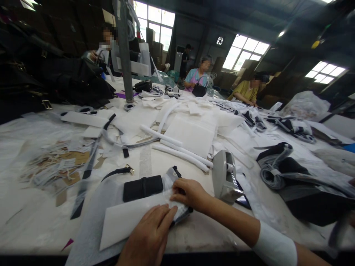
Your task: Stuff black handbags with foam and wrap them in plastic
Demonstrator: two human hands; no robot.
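A small black purse lies on a white foam sheet near the table's front edge, partly wrapped in clear plastic. My left hand lies flat on the foam sheet, fingers stretched toward the purse's right end. My right hand is closed in a pinch on the plastic wrap at that same end. A thin black strap with a gold buckle runs off to the left of the purse.
A grey tape dispenser stands right of my hands. White foam tubes, foam sheets, paper tags and black straps litter the table. Dark bags in plastic lie at right. A metal pole rises mid-table. Other people work at the far side.
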